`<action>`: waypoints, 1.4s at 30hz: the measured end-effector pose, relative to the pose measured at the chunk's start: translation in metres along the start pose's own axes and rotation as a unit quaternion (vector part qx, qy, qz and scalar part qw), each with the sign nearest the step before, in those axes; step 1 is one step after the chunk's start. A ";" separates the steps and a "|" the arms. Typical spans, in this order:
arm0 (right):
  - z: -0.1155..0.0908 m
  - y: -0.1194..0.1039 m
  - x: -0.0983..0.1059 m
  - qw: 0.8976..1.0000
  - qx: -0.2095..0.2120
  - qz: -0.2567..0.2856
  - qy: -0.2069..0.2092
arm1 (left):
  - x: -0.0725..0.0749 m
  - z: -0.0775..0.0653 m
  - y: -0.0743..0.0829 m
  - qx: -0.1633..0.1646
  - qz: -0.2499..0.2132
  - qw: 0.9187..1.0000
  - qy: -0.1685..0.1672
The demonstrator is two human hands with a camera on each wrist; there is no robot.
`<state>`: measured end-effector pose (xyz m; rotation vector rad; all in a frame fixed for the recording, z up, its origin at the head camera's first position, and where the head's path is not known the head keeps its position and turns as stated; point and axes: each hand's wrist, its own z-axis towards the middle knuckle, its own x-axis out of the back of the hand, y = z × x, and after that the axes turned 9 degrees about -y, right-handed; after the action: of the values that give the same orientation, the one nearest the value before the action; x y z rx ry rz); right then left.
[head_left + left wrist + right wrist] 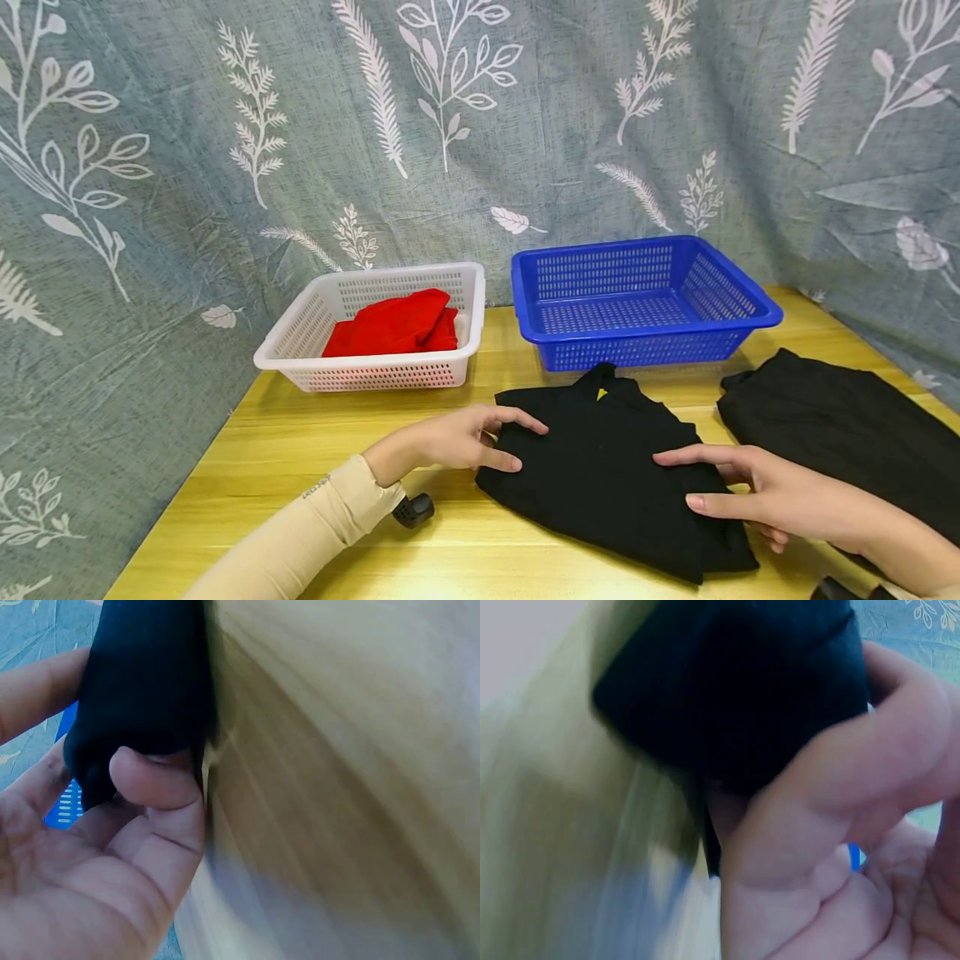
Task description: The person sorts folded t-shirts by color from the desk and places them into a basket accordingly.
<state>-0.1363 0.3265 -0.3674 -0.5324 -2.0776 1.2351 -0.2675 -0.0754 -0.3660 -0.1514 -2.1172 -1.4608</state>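
A folded black shirt (592, 467) lies on the table, its neckline and a small yellow label toward the blue basket. My left hand (457, 437) grips its left edge, with thumb and index finger over the cloth. In the left wrist view, the thumb bends onto the dark cloth (142, 675) and other fingers lie behind it. At the opposite side, my right hand (772, 492) holds the shirt's right edge, index finger and thumb on top. The right wrist view shows cloth (735, 682) between the fingers, their tips partly hidden.
Behind the shirt stands a blue plastic basket (648, 333). To its left, a white basket (382, 372) contains red cloth (397, 325). More black fabric (840, 417) lies on the wooden table (247, 492) at the right. A patterned curtain (450, 200) hangs behind the baskets.
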 end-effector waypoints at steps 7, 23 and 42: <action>0.009 -0.002 -0.004 1.000 0.000 0.014 0.002 | -0.003 0.002 0.001 -0.010 0.023 1.000 0.007; 0.014 -0.003 -0.004 0.999 0.009 0.026 0.015 | -0.005 0.003 0.003 -0.030 0.015 0.999 0.017; 0.007 -0.007 0.000 0.999 0.024 0.024 0.031 | -0.006 -0.003 0.017 -0.050 0.018 0.997 0.047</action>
<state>-0.1413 0.3192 -0.3632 -0.5954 -1.9888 1.2765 -0.2552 -0.0705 -0.3542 -0.1553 -1.9577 -1.5239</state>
